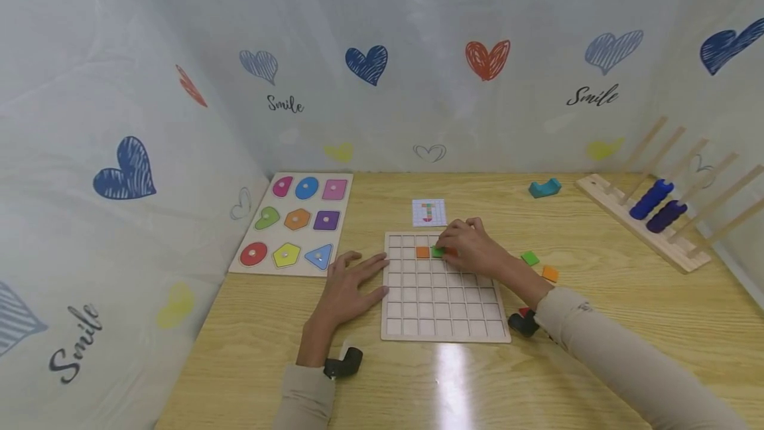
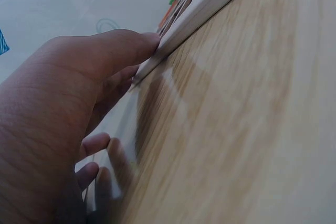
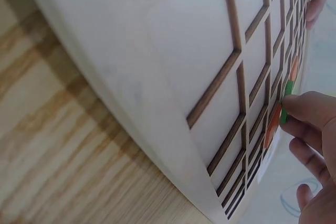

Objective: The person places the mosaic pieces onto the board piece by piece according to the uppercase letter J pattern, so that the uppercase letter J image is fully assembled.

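Note:
A wooden grid board (image 1: 444,329) lies flat on the table. Between thumb and fingertips, my right hand (image 1: 473,248) pinches a green square tile (image 3: 286,98) over the board's second row from the top. Left of that tile an orange tile (image 1: 422,253) sits in a cell, and a second orange tile (image 3: 273,124) shows on the other side, partly under the hand in the head view. My left hand (image 1: 352,289) touches the board's left edge with its fingertips and thumb, the fingers spread. Above the board lies a card (image 1: 428,212) picturing a J made of coloured pieces.
A shape puzzle board (image 1: 308,235) lies at the left. Loose green (image 1: 530,258) and orange (image 1: 550,274) tiles rest right of the grid, with a red piece (image 1: 524,312) near the right wrist. Farther right are a teal curved block (image 1: 545,188) and a wooden peg stand (image 1: 641,224).

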Available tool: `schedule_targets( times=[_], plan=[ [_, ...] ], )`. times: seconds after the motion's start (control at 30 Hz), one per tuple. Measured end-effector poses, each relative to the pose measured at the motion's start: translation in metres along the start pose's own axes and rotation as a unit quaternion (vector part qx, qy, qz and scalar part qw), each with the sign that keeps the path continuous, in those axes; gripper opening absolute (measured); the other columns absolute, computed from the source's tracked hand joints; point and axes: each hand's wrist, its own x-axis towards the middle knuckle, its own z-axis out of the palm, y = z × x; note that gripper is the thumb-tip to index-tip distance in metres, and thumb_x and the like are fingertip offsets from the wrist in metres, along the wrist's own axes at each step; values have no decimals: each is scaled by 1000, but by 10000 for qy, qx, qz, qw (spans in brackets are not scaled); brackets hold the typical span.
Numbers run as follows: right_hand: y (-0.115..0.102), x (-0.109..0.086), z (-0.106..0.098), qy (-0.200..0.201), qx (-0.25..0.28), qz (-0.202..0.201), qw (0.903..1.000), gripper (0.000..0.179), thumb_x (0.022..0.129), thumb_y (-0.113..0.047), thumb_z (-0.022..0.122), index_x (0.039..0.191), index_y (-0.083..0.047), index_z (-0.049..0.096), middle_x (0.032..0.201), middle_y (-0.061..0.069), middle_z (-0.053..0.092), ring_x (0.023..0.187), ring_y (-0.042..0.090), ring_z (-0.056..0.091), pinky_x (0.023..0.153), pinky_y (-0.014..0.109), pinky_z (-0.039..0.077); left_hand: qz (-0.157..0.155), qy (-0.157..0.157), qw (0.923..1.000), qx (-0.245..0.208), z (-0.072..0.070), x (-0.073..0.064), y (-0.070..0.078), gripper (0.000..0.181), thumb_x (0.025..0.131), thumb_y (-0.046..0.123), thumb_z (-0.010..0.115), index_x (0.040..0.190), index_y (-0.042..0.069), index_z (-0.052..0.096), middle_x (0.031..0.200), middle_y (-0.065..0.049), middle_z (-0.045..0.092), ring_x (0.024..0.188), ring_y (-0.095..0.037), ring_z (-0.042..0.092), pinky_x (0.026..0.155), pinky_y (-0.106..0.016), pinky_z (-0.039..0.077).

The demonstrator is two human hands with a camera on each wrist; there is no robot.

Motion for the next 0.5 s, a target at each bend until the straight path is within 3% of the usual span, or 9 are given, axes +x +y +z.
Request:
schedule_targets(
  times=[0.5],
  plan=[
    [-1,-1,0,2,-77,-80,9999,15,84,-14,82,98,-13,79,103,1,73,104,23,57,87,51,32,7,39,10000,68,3,1,-3,56,92,50,63,144,30,57,150,17,47,136,-28,33,104,-55,24]
  ],
)
